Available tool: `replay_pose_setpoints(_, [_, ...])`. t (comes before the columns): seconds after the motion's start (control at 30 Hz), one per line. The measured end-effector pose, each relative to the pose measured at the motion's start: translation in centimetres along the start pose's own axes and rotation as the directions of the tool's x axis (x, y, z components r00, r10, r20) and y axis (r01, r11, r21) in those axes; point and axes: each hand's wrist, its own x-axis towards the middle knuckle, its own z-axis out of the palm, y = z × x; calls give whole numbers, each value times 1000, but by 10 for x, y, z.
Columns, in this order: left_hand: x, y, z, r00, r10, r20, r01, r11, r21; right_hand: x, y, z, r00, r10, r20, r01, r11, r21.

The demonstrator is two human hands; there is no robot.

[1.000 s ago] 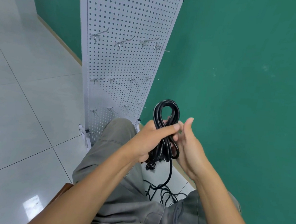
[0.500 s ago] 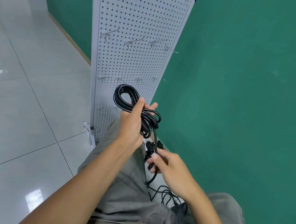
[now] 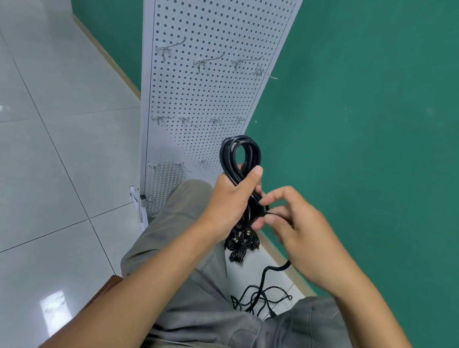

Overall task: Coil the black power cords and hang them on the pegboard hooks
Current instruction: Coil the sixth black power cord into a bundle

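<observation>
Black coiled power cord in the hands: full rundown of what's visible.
The black coiled power cord is glossy, rubbery-looking, wound in several loops standing upright before the white perforated pegboard. The left hand grips its middle; the right hand pinches a strand there. Plug ends dangle below, and a loose tail trails to the floor.

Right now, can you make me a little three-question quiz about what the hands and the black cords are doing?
1. True or false: the coiled cord already hangs on a pegboard hook.
2. Which of the two hands grips the coil: A) left hand B) right hand C) neither?
3. Fill in: more loose black cords lie on the ____ beside the green wall.

Key
1. False; it is held in front of the pegboard.
2. A; the right hand pinches a strand at the coil's middle.
3. Floor.
</observation>
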Motion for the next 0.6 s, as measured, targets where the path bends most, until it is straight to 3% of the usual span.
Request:
replay_pose_setpoints(0.13, [-7,-5,7,981,-35,193,29,999,34,4,-4,-13,985,15,-174,-17,1000,-9])
replay_pose_setpoints(0.27, [-15,-4,11,947,-119,299,103,992,68,3,1,-21,944,33,-328,-40,999,-16])
replay_pose_setpoints(0.43, [-26,3,12,811,-294,505,337,942,7,0,11,-29,920,113,-376,-109,994,31])
replay_pose_setpoints(0.5, [-27,1,16,766,-292,573,408,909,-83,0,11,-28,936,153,-317,-82,971,226])
replay_pose_setpoints(0.6, [-28,-5,20,736,-233,636,442,876,-191,-2,17,-25,972,162,-169,-30,803,595])
